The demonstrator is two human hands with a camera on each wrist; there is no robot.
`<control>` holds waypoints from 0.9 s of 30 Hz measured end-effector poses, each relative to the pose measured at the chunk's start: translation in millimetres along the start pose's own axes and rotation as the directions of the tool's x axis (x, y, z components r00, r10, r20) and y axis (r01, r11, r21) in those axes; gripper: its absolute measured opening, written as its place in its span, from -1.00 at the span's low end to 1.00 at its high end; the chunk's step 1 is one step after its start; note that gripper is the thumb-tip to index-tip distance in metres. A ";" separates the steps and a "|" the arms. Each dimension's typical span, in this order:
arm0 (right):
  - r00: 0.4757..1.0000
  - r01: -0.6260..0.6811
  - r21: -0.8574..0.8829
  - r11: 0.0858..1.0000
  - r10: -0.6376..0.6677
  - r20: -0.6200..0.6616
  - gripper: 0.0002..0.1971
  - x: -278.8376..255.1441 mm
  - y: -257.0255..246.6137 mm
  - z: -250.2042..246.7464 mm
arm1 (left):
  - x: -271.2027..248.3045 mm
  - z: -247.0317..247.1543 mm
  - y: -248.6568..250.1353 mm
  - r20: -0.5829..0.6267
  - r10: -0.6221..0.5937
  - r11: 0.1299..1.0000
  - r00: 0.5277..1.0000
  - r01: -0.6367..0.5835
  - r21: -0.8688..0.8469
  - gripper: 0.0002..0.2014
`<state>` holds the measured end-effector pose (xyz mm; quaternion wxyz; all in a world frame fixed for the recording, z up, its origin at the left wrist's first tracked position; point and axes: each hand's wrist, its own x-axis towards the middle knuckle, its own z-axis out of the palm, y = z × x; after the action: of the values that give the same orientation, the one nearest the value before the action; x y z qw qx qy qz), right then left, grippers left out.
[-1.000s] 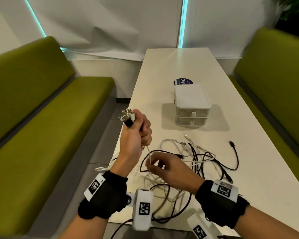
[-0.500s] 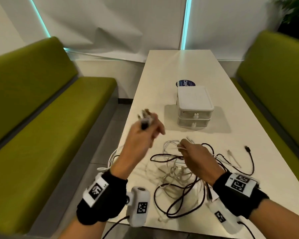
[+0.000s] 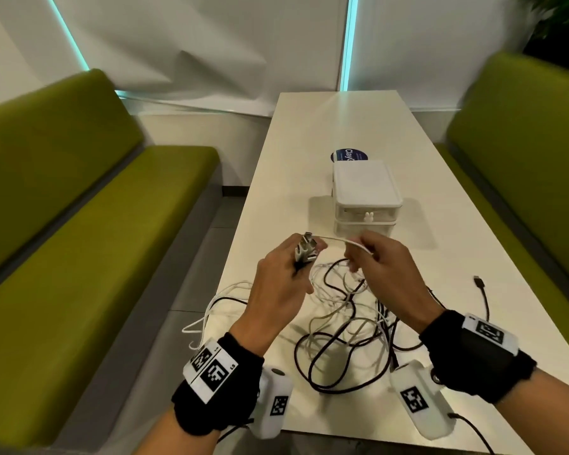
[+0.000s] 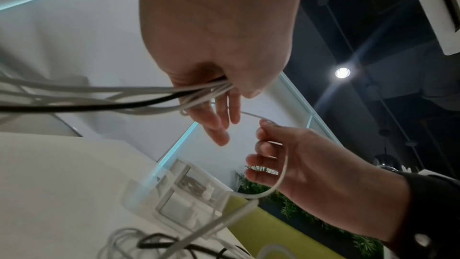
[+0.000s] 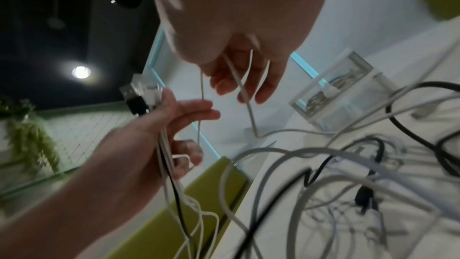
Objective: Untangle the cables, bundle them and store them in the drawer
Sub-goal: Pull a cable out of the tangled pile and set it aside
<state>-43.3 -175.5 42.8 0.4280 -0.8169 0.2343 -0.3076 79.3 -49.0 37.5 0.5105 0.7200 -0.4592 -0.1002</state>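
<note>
A tangle of white and black cables point(image 3: 345, 326) lies on the near end of the white table point(image 3: 440, 251). My left hand point(image 3: 276, 284) is raised above it and grips several cable plug ends point(image 3: 306, 249) in a bunch, white ones and one black point(image 5: 135, 101). From that bunch a thin white cable point(image 3: 339, 240) runs right to my right hand point(image 3: 385, 267), which pinches it at the same height. In the left wrist view the gathered cables point(image 4: 199, 94) leave my fist and the white cable point(image 4: 281, 176) loops round my right fingers. The small white two-drawer box point(image 3: 365, 198) stands behind the hands, drawers closed.
Green benches point(image 3: 96, 241) flank the table on both sides point(image 3: 523, 159). A round blue sticker point(image 3: 349, 155) lies behind the drawer box. A black plug point(image 3: 480, 282) of the tangle lies out to the right. Cables point(image 3: 204, 320) hang over the table's left edge.
My right hand has risen from the tangle, drawing a white cable up level with my left hand. The left hand, still holding the plug ends, has come closer to the right one.
</note>
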 end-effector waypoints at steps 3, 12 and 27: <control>0.975 -0.102 0.152 0.983 0.068 0.213 -0.65 -10.1 -0.6 -2.3 | 0.2 -2.8 -14.0 -0.088 -0.069 0.998 0.994 0.068 -0.007 -0.80; 0.886 -0.174 -0.254 0.951 0.263 0.381 -0.56 -19.3 26.2 0.6 | -6.3 -5.3 -17.5 -0.065 -0.179 0.982 0.982 0.182 0.043 -0.70; 0.941 0.042 -0.377 0.925 0.090 0.325 -0.54 -20.0 12.4 6.7 | -2.0 13.5 1.3 0.244 -0.072 0.957 0.967 -0.002 0.291 -0.84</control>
<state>-54.1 -165.3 23.3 0.2999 -0.9214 0.2228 -0.1072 69.2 -56.3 31.8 0.3355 0.7763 -0.5171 -0.1315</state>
